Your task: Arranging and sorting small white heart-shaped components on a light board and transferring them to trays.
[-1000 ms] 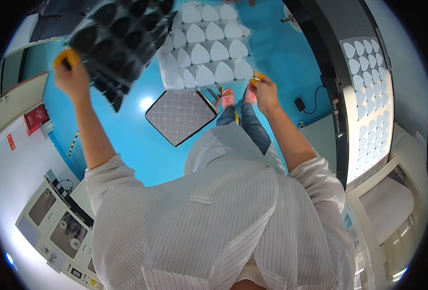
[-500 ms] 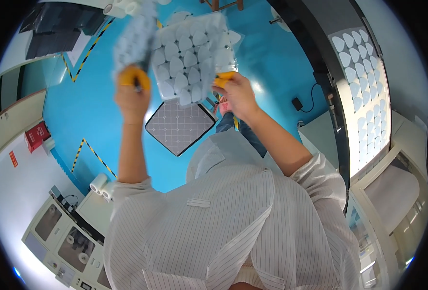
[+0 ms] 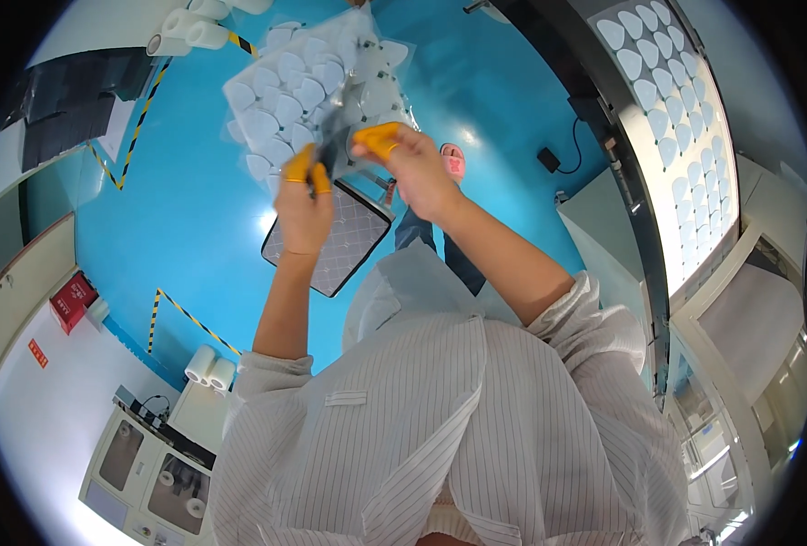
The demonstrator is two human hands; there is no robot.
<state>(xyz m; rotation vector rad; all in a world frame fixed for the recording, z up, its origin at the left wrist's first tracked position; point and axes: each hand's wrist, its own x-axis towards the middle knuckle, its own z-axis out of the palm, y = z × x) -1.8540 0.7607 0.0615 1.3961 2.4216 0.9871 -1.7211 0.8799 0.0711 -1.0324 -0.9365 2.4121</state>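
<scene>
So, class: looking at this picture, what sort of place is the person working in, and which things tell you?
Probably a clean factory floor. The person wears a striped white work coat and orange finger covers, holds a clear sheet of white teardrop parts, and stands on a glossy blue floor marked with yellow-and-black tape.

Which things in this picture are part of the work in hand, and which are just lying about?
In hand:
left hand
right hand
clear sheet of white teardrop pieces, held by both

Lying about:
quilted square pad on the blue floor
white rolls
red box
</scene>
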